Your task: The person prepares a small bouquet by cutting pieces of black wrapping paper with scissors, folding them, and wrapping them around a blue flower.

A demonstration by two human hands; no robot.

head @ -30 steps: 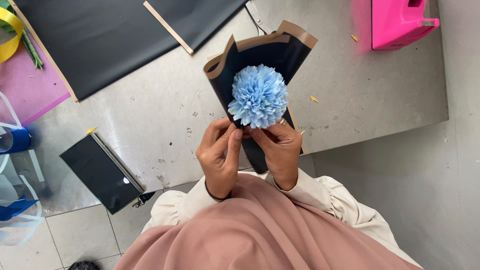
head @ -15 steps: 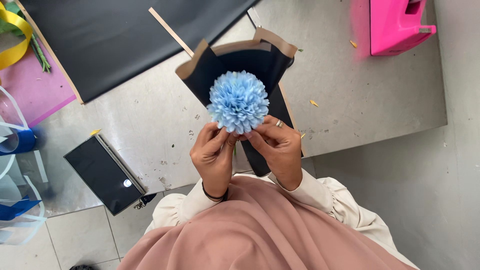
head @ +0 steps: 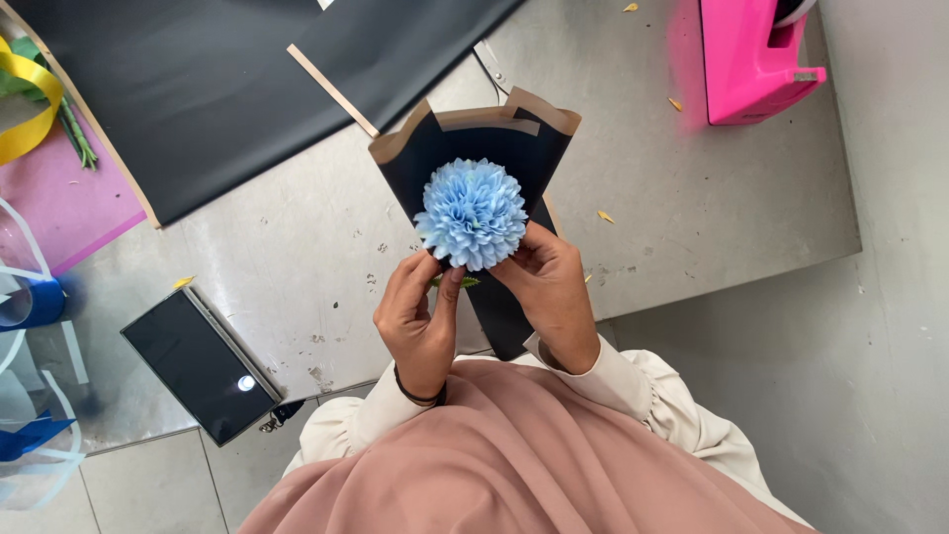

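A round pale-blue flower (head: 472,213) sits in a black paper wrap with tan edges (head: 440,143), held upright over the grey table (head: 297,257). My left hand (head: 415,321) pinches the stem just under the bloom, where a bit of green leaf shows. My right hand (head: 549,287) grips the wrap's right side and the lower cone beneath the flower. Both hands touch the bouquet at its neck.
Large black paper sheets (head: 198,79) lie at the back left, over a pink sheet (head: 59,198) with yellow ribbon (head: 25,109) and green stems. A pink tape dispenser (head: 756,54) stands back right. A dark tablet-like slab (head: 203,366) lies front left. Blue chair parts (head: 30,307) stand far left.
The bouquet has shifted a little left and back toward centre, with the wrap's top turning; both hands stayed on its neck, fingers adjusting under the bloom.
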